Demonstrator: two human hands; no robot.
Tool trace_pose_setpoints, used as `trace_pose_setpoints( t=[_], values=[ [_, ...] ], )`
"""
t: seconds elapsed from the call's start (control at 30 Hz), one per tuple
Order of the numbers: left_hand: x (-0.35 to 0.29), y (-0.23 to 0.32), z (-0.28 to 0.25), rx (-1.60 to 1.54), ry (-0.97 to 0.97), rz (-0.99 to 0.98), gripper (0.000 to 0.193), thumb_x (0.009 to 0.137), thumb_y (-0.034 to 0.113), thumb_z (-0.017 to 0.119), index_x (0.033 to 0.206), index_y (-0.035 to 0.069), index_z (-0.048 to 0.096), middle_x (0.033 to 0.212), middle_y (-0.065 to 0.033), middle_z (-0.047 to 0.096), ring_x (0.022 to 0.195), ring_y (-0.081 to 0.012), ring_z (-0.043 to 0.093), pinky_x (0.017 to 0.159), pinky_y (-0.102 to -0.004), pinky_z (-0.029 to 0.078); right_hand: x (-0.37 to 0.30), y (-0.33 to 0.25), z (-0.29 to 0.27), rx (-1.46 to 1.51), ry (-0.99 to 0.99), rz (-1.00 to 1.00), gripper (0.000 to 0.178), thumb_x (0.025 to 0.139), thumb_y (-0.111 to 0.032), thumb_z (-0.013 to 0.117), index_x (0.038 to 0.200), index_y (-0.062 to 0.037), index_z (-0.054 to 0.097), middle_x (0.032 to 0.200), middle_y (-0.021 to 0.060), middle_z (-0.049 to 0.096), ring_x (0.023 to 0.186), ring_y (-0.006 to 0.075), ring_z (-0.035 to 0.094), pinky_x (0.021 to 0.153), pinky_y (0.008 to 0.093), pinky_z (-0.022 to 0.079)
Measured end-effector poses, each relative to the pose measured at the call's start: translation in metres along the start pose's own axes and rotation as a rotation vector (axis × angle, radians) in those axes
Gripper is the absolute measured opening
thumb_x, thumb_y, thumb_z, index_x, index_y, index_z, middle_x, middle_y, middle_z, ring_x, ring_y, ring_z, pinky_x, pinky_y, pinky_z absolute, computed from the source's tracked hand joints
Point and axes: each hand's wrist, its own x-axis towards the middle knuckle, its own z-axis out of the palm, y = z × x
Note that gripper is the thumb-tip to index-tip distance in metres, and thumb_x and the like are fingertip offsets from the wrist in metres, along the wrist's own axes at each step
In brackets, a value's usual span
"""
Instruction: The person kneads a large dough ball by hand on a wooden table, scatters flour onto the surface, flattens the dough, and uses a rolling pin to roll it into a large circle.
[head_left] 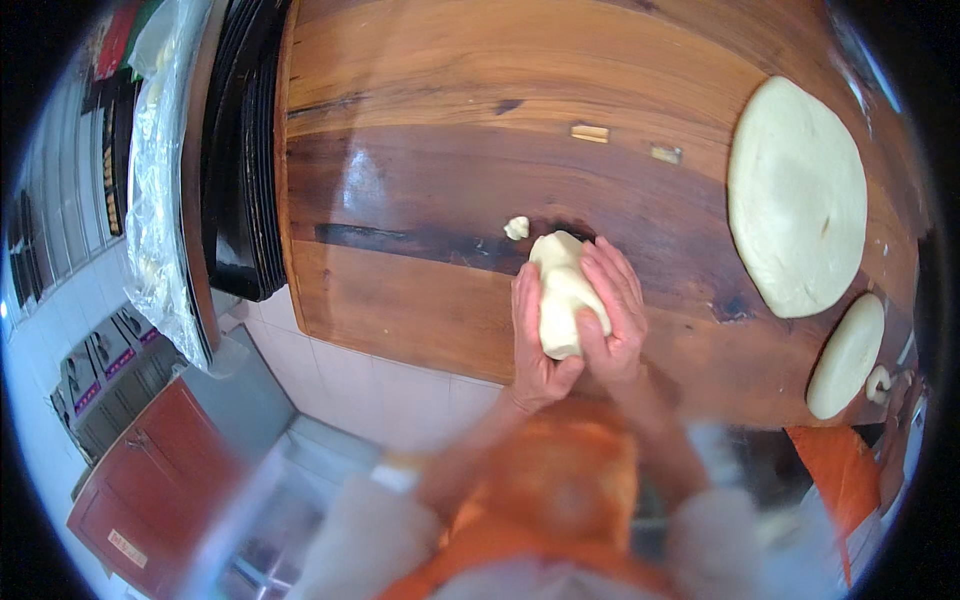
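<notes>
Two hands (532, 340) (615, 315), grip round one dough lump (564, 298); two dough slabs (798, 200) (847, 355); one ring (872, 384), seemingly.

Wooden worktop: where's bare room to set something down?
Between black trays and dough scrap; also far strip left of large dough slab. Crowded: right end, by smaller dough slab; around left hand, right hand and dough lump.

A wooden table (430, 170) bears a large dough slab (797, 198) and a smaller dough round (847, 357) to the right, with a tiny scrap (517, 228) just beside a dough lump (566, 290).
</notes>
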Motion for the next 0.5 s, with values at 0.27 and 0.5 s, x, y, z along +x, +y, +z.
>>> trace_pose_setpoints(
  t=[0.27,0.5],
  values=[
    [0.118,-0.026,-0.033,0.216,0.373,-0.289,0.056,0.093,0.03,0.04,0.134,-0.005,0.027,0.139,-0.024,0.028,0.128,-0.0293,0.03,0.106,-0.0367,0.022,0.126,-0.019,0.068,-0.366,-0.157,0.078,0.034,0.091,-0.028,0.044,0.108,-0.003,0.059,0.111,0.0148,0.059,0.113,0.0328,0.049,0.094,0.0444,0.036],
    [0.068,0.013,-0.034,-0.195,0.259,-0.229,0.035,0.095,0.023,0.036,0.119,-0.001,0.041,0.122,-0.0154,0.042,0.114,-0.0232,0.04,0.1,-0.0355,0.03,0.099,-0.045,0.015,0.071,-0.379,0.353,0.032,0.093,-0.028,0.041,0.098,-0.0027,0.06,0.101,0.0174,0.06,0.104,0.0322,0.052,0.088,0.0388,0.04]
  ],
)
